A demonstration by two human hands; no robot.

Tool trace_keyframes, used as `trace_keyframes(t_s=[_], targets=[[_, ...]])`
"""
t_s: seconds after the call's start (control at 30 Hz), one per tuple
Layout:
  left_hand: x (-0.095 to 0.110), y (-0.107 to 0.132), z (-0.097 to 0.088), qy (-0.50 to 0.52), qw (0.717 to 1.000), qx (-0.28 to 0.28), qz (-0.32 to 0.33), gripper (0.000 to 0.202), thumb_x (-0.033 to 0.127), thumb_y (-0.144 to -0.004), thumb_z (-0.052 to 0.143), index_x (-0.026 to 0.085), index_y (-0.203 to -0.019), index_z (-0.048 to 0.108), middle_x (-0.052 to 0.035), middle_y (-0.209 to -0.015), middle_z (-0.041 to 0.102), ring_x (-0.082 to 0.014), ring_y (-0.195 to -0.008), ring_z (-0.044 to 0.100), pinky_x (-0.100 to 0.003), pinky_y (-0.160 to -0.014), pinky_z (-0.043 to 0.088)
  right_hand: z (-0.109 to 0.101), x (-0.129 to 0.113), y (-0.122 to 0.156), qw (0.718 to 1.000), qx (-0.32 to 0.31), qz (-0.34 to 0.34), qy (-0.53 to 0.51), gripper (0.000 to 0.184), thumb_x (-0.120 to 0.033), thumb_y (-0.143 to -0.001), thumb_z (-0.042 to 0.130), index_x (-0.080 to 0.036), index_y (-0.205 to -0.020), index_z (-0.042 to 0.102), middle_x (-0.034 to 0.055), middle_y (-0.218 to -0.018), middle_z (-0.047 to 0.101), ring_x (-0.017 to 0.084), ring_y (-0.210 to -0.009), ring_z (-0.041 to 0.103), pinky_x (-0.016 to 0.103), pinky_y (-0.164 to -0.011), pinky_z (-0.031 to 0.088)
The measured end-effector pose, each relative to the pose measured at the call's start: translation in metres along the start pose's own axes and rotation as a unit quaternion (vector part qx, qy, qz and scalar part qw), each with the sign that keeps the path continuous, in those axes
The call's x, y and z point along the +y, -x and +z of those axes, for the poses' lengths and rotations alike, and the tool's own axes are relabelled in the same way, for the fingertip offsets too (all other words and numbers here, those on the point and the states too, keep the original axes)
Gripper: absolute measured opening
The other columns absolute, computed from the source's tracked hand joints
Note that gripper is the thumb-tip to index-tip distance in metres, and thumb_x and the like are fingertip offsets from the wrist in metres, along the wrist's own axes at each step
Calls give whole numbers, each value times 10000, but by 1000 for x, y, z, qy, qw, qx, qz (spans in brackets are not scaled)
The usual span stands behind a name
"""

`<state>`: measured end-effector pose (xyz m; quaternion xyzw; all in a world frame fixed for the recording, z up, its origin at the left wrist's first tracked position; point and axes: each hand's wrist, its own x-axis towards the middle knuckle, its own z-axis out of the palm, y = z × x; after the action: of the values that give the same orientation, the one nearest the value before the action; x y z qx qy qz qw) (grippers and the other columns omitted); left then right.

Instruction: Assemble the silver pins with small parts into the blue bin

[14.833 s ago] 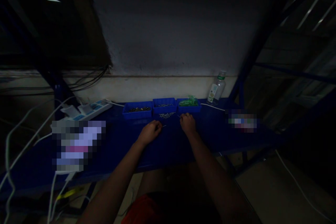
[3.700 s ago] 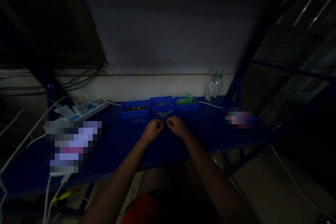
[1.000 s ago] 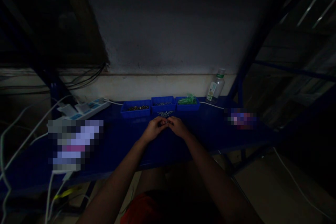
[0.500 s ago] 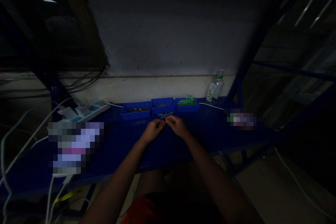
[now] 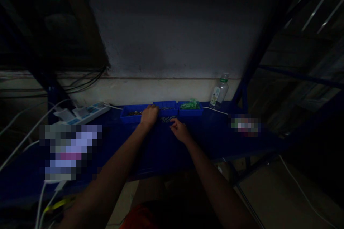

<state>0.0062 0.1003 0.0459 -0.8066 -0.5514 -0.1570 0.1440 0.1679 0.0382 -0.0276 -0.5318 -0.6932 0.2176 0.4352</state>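
My left hand (image 5: 149,116) reaches over the right end of the left blue tray (image 5: 126,119), which holds small brass-coloured metal parts (image 5: 134,113). Its fingers point down and are hidden behind the back of the hand. My right hand (image 5: 180,130) stays low over the table, with thumb and forefinger curled together; anything between them is too small and dark to make out. Just beyond its fingertips lies a loose pile of thin, silvery, screw-like pieces (image 5: 166,118). Similar pieces lie in the middle blue tray (image 5: 172,104).
Green plastic pieces (image 5: 190,105) fill the right blue tray (image 5: 190,113). A clear bottle (image 5: 219,93) stands at the wall. On the left lie a power strip (image 5: 87,114) with plugs and cables, and a blurred-out item (image 5: 72,150). Another blurred item (image 5: 245,125) lies at the right.
My hands were together in front of the pile. The left has moved forward and left to the left tray; the right has stayed nearly in place. The view has shifted slightly.
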Motion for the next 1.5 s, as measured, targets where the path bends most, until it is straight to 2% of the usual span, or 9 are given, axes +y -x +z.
trace_keyframes(t_s=[0.13,0.27,0.5,0.93,1.07,1.13,1.27,1.4,1.5], targets=[[7,22,10,4,999,-8,33,282,263,-877,306,154,-948,556,-116,-935,562,-212,-929,521,-305,-788,402,2,3,0,1000,-2,-9,11,216,-210,-771,490,-226,-984,528,-18,-732,602,108,-648,557,206,-606,409],[9,39,22,23,997,-70,20,307,282,-887,275,161,-951,550,-95,-908,558,-187,-848,558,-275,-717,429,2,3,0,1000,-7,-19,16,180,-206,-771,486,-220,-942,540,-16,-730,606,109,-655,559,207,-610,408],[10,27,30,11,993,-119,1,260,172,-863,306,160,-988,533,-102,-936,550,-173,-809,582,-260,-685,444,1,2,1,1000,-9,-19,18,180,-188,-767,483,-214,-932,551,-15,-733,609,106,-653,561,205,-610,410],[10,32,30,1,996,-91,-12,251,192,-871,279,127,-954,507,-116,-970,532,-198,-866,566,-294,-723,445,2,3,0,1000,-10,-16,23,163,-195,-767,486,-217,-905,569,-7,-758,623,110,-668,569,210,-623,418],[10,31,21,0,995,-100,-29,246,204,-869,281,138,-963,499,-118,-985,525,-200,-846,574,-301,-721,437,1,3,0,999,-9,-21,24,157,-198,-764,489,-216,-894,574,-8,-752,621,112,-673,568,212,-630,419],[9,33,15,4,996,-79,-50,263,240,-877,268,143,-995,481,-124,-1016,513,-207,-839,577,-310,-712,435,1,2,0,1000,-9,-21,20,153,-201,-769,486,-215,-894,574,-8,-753,622,110,-672,570,208,-627,420],[14,46,9,71,995,-46,-60,306,318,-896,217,157,-1009,452,-112,-972,550,-201,-831,576,-289,-694,420,1,1,0,1000,-3,-20,4,151,-243,-791,473,-209,-898,575,-6,-750,624,107,-658,572,204,-617,422],[21,63,15,198,978,-71,-7,264,336,-892,256,195,-923,477,-58,-857,595,-166,-765,580,-244,-657,400,2,0,1,1000,4,-17,-14,179,-293,-803,474,-211,-936,561,-3,-766,633,110,-662,583,205,-609,425],[23,70,18,281,958,-53,28,237,316,-875,308,192,-866,509,-44,-844,601,-155,-773,571,-233,-671,399,2,0,2,1000,-15,-18,-20,159,-293,-793,498,-211,-909,570,-2,-778,640,113,-692,592,207,-631,429]])
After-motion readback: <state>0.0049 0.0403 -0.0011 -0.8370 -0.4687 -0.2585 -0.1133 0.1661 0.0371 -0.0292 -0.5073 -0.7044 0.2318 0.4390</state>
